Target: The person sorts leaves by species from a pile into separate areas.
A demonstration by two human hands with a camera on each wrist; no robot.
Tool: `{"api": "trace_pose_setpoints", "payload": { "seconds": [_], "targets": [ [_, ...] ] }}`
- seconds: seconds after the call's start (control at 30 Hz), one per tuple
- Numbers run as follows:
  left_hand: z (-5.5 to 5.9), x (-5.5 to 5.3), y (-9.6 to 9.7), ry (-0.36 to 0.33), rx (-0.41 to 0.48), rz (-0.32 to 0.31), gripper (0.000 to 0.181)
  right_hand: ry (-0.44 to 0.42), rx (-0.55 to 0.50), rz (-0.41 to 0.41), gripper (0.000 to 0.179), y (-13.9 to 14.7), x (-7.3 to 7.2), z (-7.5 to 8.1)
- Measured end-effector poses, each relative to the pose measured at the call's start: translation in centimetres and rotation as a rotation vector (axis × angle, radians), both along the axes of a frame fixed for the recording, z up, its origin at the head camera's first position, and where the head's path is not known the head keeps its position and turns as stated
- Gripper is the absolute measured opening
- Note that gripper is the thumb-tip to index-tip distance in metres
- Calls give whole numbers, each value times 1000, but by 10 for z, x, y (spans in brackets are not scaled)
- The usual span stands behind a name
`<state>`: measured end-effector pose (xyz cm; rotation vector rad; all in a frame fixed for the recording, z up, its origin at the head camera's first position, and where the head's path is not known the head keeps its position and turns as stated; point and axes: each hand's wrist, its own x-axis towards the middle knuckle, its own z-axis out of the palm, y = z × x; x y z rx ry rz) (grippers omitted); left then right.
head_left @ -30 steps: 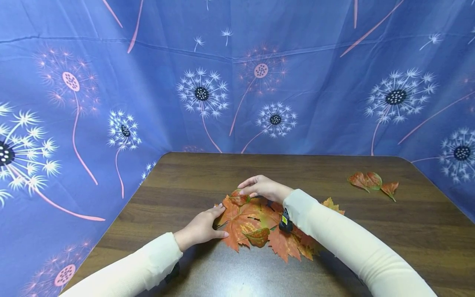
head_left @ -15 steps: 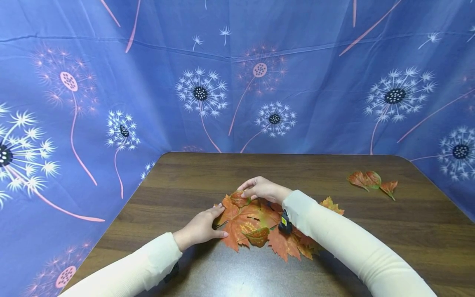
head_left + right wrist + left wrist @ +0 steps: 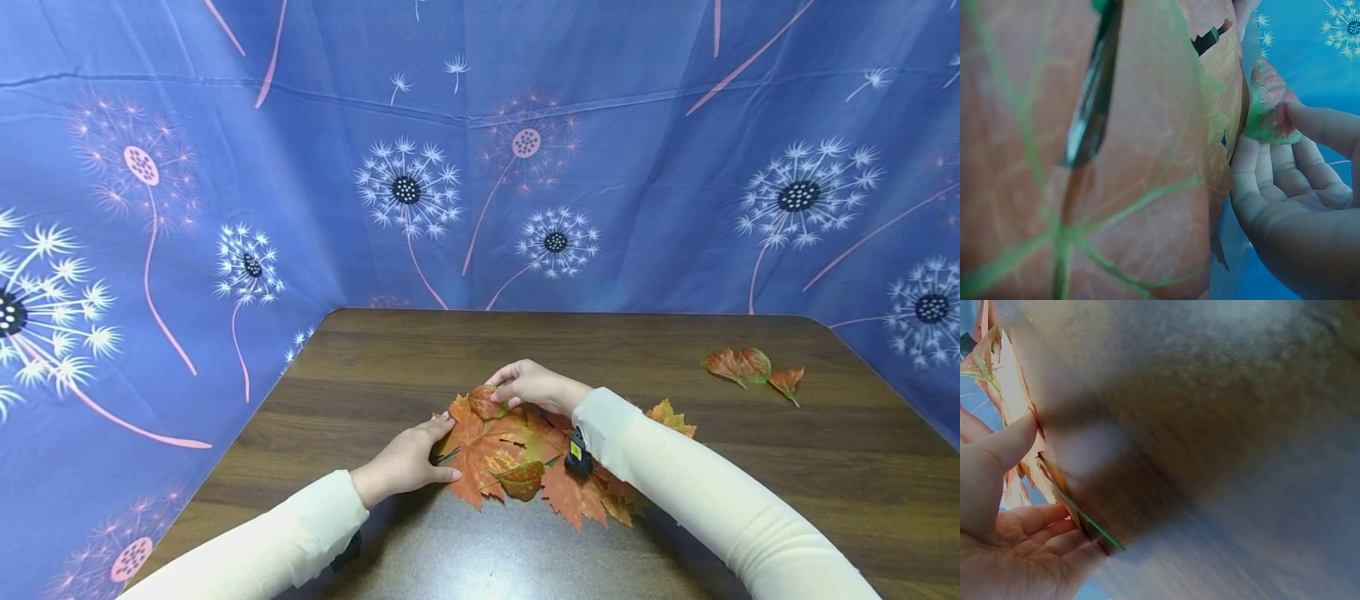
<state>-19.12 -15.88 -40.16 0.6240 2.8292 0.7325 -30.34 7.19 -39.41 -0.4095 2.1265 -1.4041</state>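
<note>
A pile of orange artificial maple leaves (image 3: 480,454) lies mid-table. My left hand (image 3: 405,457) rests at its left end, thumb touching the leaf edge, the fingers spread apart from it; a thin green stem (image 3: 1104,532) runs by these fingers in the left wrist view. With my right hand (image 3: 536,386) I pinch a small red and green leaf (image 3: 1270,107) between thumb and fingers at the far side of the pile. Another small green-orange leaf (image 3: 521,481) lies at the front. A dark shiny piece (image 3: 1092,106) shows through the big leaf; the rest of it is hidden.
Two or three small red-green leaves (image 3: 738,365) lie at the back right of the brown wooden table (image 3: 390,350). A yellow-orange leaf tip (image 3: 670,417) sticks out beyond my right sleeve (image 3: 690,467). A blue cloth with dandelions (image 3: 645,192) hangs behind the table.
My right thumb has closed in on the small leaf's edge, and the hand has moved very slightly right. The left hand stays in place.
</note>
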Motion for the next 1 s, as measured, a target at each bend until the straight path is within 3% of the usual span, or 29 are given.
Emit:
{"api": "trace_pose_setpoints", "payload": {
  "seconds": [0.67, 1.0],
  "targets": [
    [-1, 2, 1, 29, 1, -11, 79, 30, -58, -37, 23, 2, 2, 4],
    [-5, 0, -1, 11, 7, -2, 79, 32, -87, -108, 29, 8, -3, 18]
  ]
}}
